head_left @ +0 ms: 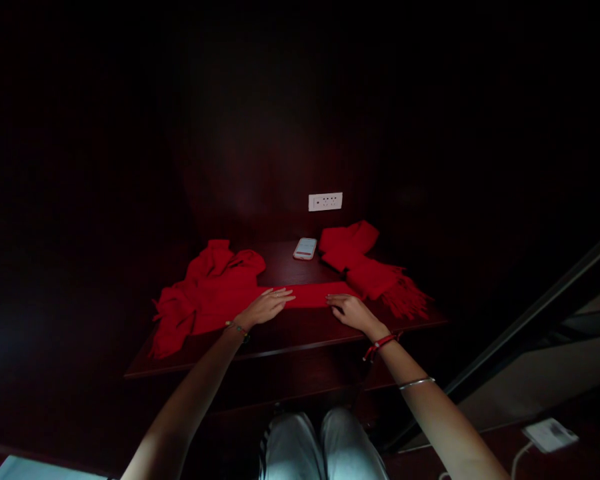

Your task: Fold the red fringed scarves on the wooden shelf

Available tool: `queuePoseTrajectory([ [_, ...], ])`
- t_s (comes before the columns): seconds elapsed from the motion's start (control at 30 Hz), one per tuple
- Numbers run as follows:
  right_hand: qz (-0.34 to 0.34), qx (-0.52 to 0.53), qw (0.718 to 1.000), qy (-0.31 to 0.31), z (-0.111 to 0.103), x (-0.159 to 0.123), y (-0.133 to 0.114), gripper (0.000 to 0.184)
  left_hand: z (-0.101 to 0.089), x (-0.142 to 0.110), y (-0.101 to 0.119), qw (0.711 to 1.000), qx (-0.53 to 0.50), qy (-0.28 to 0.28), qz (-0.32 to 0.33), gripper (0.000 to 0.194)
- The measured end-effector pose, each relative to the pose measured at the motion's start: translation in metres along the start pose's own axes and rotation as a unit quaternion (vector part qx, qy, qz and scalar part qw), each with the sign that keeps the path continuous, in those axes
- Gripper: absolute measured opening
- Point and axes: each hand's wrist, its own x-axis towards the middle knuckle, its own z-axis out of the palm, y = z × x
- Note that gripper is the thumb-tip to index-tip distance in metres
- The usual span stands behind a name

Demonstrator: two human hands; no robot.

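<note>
A red scarf (311, 295) with fringed ends lies across the dark wooden desk (300, 331). Its middle forms a flat, narrow strip, while both ends are bunched, the left one heaped wider and the right one showing loose fringe. My left hand (267, 307) rests on the strip with its fingers stretched out to the right. On the strip's right part lies my right hand (351, 311), fingers extended and slightly bent, pointing left. Neither hand grips the cloth; both press on it from above.
Behind the strip lies a phone (305, 249) with its screen lit. A white wall socket (325, 201) sits on the dark back panel. Below the desk edge are my knees (325, 443). At lower right, a white box-like item (550, 435) with a cable is on the floor.
</note>
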Motion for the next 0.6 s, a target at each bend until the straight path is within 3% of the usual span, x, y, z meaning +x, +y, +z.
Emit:
queuePoseTrajectory([
  [0.2,-0.001,0.002,0.999,0.054,-0.004,0.005,-0.009,0.039,0.003,0.002,0.001,0.993,0.067,0.045,-0.081,0.047],
  [0.3,0.024,-0.004,0.999,0.045,0.003,0.018,-0.026,0.047,0.007,0.003,-0.004,0.992,0.079,0.035,-0.093,0.052],
  [0.5,0.072,-0.013,0.994,-0.076,0.029,0.055,-0.074,0.06,0.01,0.0,-0.01,0.993,0.063,0.003,-0.096,0.054],
  [0.6,0.12,-0.028,0.983,-0.137,0.028,0.057,-0.073,0.061,0.007,-0.002,-0.008,0.993,0.053,-0.008,-0.105,0.054],
])
